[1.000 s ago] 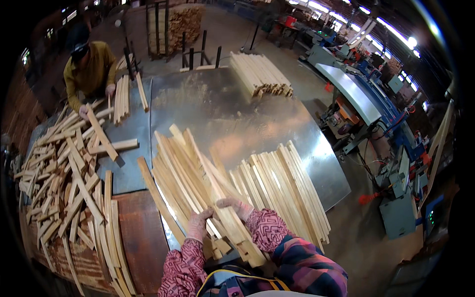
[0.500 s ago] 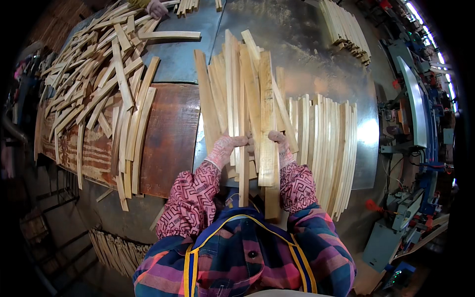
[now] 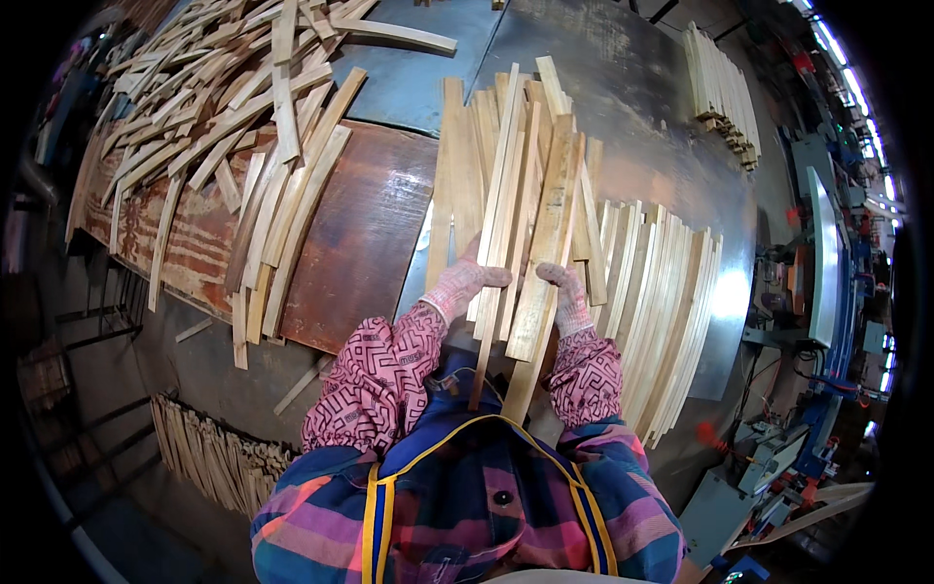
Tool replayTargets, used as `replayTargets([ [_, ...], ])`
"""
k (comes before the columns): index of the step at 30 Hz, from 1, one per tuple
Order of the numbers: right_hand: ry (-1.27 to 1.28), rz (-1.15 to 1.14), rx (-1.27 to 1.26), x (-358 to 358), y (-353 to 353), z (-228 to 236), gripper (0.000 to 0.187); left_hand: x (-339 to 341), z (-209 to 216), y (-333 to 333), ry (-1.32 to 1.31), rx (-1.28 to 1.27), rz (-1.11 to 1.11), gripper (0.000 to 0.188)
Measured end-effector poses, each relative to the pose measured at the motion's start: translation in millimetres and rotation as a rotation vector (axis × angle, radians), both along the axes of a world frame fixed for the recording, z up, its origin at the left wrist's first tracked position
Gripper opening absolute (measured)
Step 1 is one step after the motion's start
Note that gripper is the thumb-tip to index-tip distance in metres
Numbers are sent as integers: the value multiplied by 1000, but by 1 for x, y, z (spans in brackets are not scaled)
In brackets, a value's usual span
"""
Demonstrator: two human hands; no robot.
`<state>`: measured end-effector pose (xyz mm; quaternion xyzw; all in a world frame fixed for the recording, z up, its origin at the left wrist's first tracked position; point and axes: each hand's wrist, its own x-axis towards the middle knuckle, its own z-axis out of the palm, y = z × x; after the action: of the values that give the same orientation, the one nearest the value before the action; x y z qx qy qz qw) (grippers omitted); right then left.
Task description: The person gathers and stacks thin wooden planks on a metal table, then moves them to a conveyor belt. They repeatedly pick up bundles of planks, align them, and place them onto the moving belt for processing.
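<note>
Because the wooden strips [image 3: 551, 229] look stiff and probably light, their near halves suit gripping: left hand [image 3: 471, 281] and right hand [image 3: 567, 284] curl around them, fingers underneath hidden, left of a laid row [image 3: 662, 307] on the metal table [image 3: 637, 97].

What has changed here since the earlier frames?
The view has swung downward: the co-worker has dropped out, and sticks at lower left have come in. The left hand and right hand still hold wooden strips; the laid-out row and upper-right stack remain.
</note>
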<state>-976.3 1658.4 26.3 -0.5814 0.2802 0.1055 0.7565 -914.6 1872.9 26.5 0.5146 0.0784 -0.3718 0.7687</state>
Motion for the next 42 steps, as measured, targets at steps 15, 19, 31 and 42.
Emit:
replayTargets([
  [15, -51, 536, -514, 69, 175, 4, 87, 24, 32, 153, -190, 364, -36, 109],
  [19, 200, 1190, -859, 96, 234, 0, 85, 8, -9, 202, -201, 890, -121, 91],
  [31, 57, 727, -1476, 74, 176, -16, 68, -27, -23, 148, -373, 1592, -184, 104],
  [42, -88, 783, -1456, 70, 102, 41, 66, 65, 29, 168, -1369, 1553, 65, 93],
])
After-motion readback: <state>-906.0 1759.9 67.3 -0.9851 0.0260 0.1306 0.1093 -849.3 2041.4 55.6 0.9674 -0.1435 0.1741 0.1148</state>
